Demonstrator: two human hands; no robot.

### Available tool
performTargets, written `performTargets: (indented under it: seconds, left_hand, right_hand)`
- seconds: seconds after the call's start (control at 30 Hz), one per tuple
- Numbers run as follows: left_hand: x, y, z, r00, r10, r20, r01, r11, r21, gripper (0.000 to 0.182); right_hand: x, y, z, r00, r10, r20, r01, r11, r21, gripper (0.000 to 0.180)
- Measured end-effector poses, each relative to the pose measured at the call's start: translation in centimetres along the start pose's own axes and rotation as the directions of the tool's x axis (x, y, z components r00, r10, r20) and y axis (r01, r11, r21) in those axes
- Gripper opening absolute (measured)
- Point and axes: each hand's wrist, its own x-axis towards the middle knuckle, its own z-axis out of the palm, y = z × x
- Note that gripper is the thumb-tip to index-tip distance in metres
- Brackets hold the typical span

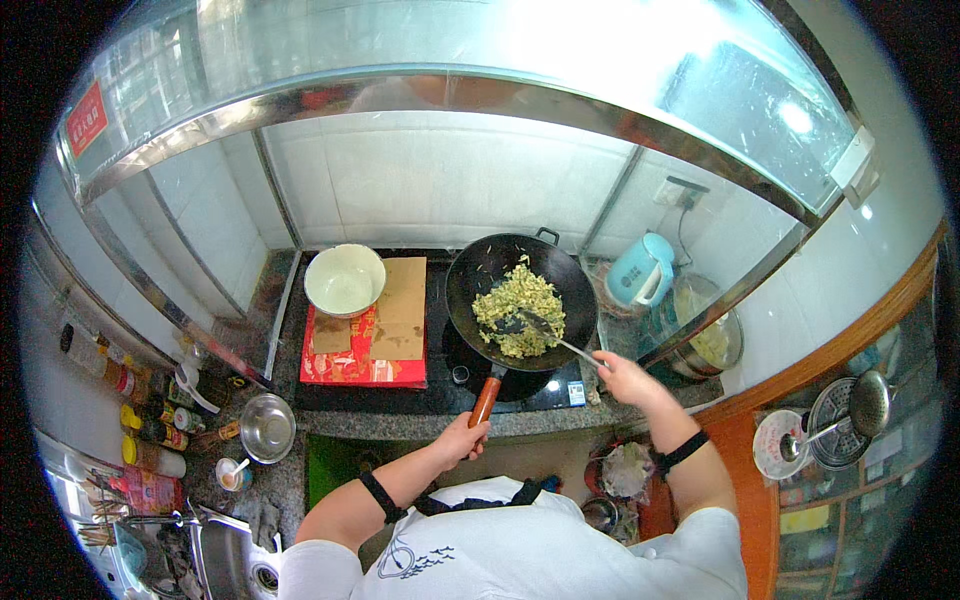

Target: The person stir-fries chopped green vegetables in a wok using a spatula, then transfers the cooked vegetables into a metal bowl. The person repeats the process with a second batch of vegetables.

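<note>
My left hand (460,440) is closed around the wooden handle (485,403) of a black wok (578,298) on the right side of the black cooktop. The wok holds chopped yellow and green food (520,295), perhaps egg with greens. My right hand (627,381) grips the metal handle of a spatula (574,348), whose dark blade rests in the food. Left of the wok, a white enamel bowl (345,280) stands on a red box (364,372) partly covered by flat brown cardboard (400,315).
A blue electric kettle (641,270) and a metal pot (720,346) are at the right. At the left stand a steel bowl (268,428), a small cup (232,475) with a white spoon, seasoning bottles and a sink (225,559). A steel-framed glass hood (450,94) spans above.
</note>
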Motion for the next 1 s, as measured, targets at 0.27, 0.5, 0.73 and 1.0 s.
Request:
performTargets:
  seconds: [0.27,0.5,0.73,1.0]
  left_hand:
    - [-0.6,0.6,0.0,0.999,0.004,0.047,-0.001,0.998,-0.07,0.054]
    - [0.2,-0.2,-0.7,0.995,0.003,0.103,0.002,0.999,-0.051,0.056]
    - [0.2,-0.1,-1.0,0.992,-0.025,0.123,0.031,0.999,-0.044,0.059]
    - [-0.3,0.6,-0.9,0.99,-0.035,0.134,0.04,0.999,-0.035,0.059]
  right_hand:
    - [6.5,-9.4,-7.5,0.948,0.145,0.285,0.17,0.525,-0.834,0.021]
    - [11.6,-8.8,-2.9,0.988,-0.112,0.109,0.154,0.568,-0.809,0.032]
    - [12.6,-6.4,-8.8,0.979,0.066,0.19,0.157,0.343,-0.926,0.028]
    - [19.7,-8.6,-5.8,0.951,-0.29,0.107,0.211,0.359,-0.909,0.023]
